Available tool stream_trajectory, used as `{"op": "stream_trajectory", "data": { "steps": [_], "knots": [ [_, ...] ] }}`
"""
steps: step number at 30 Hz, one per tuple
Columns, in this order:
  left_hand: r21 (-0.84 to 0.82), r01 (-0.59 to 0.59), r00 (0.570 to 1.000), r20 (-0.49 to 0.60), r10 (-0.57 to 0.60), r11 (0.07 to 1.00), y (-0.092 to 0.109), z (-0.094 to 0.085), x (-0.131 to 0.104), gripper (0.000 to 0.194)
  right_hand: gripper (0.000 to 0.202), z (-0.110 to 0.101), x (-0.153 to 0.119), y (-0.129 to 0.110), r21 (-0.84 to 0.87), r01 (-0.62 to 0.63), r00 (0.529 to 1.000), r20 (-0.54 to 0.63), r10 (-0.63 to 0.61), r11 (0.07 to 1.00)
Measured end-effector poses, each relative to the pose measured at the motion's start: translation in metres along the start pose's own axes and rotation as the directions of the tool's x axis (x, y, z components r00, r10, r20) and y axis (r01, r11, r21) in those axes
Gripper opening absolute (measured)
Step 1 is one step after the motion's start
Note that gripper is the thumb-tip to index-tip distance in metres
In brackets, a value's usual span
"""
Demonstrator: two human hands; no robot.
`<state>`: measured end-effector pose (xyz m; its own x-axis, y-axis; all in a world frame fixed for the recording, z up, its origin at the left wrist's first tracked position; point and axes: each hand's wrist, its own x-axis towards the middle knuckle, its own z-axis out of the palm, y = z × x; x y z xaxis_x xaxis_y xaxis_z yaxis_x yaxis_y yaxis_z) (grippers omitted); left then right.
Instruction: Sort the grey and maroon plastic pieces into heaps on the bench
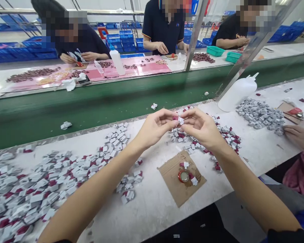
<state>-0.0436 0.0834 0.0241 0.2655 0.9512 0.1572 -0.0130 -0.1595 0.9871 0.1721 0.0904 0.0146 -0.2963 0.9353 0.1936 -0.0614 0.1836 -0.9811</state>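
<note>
1. Held piece (178, 119): partly covered by the left hand (153, 127) and right hand (205, 129); fine detail too small to resolve.
2. Left parts pile (30, 192): cut off by left edge.
3. Far middle person (164, 28): head blurred, cut off by top edge.
4. Dark clothing (192, 224), near edge: print illegible.

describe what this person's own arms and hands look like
The left hand and right hand have no gloves, rings or watch visible. The forearms are bare; only edges of black sleeves show near the bottom.
</note>
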Motion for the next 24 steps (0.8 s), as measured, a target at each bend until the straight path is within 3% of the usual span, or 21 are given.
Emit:
{"op": "stream_trajectory", "data": {
  "steps": [4, 10, 12, 14, 15, 17, 19, 20, 22, 24],
  "knots": [
    [0.015, -0.005, 1.000, 0.022, 0.005, 1.000, -0.004, 0.008, -0.024, 0.026, 0.040, 0.001, -0.026, 0.003, 0.034, -0.093, 0.995, -0.017, 0.094, 0.995],
    [0.043, 0.079, 0.994, 0.073, -0.082, 0.996, -0.010, 0.032, -0.071, 0.018, 0.023, 0.001, -0.077, 0.005, -0.110, -0.055, 0.998, -0.025, 0.052, 0.992],
    [0.137, 0.105, 0.987, 0.109, -0.121, 0.985, -0.008, 0.032, -0.085, 0.021, 0.016, -0.005, -0.095, 0.005, -0.176, -0.052, 0.999, -0.003, 0.052, 0.983],
    [0.357, 0.086, 0.988, 0.093, -0.127, 0.930, -0.008, 0.020, -0.095, 0.025, 0.013, -0.014, -0.113, 0.005, -0.252, -0.056, 0.998, -0.015, 0.054, 0.966],
    [0.504, 0.085, 0.991, 0.047, -0.125, 0.859, -0.009, 0.010, -0.098, 0.026, 0.013, -0.019, -0.122, 0.006, -0.288, -0.061, 0.998, -0.033, 0.054, 0.956],
    [0.763, 0.152, 0.988, -0.117, -0.097, 0.628, -0.015, -0.016, -0.102, 0.029, 0.013, -0.028, -0.137, 0.009, -0.342, -0.078, 0.996, -0.069, 0.057, 0.936],
    [0.877, 0.288, 0.952, -0.305, -0.018, 0.385, -0.024, -0.045, -0.103, 0.032, 0.013, -0.032, -0.151, 0.013, -0.376, -0.099, 0.994, -0.084, 0.073, 0.921],
    [0.889, 0.340, 0.930, -0.366, 0.029, 0.308, -0.028, -0.057, -0.103, 0.032, 0.012, -0.032, -0.156, 0.015, -0.388, -0.108, 0.993, -0.086, 0.081, 0.915],
    [0.883, 0.400, 0.898, -0.431, 0.088, 0.248, -0.036, -0.076, -0.103, 0.029, 0.011, -0.030, -0.165, 0.018, -0.402, -0.115, 0.993, -0.084, 0.088, 0.909],
    [0.872, 0.413, 0.889, -0.449, 0.092, 0.262, -0.041, -0.086, -0.103, 0.031, 0.009, -0.024, -0.169, 0.019, -0.405, -0.111, 0.993, -0.079, 0.086, 0.907]
  ]
}}
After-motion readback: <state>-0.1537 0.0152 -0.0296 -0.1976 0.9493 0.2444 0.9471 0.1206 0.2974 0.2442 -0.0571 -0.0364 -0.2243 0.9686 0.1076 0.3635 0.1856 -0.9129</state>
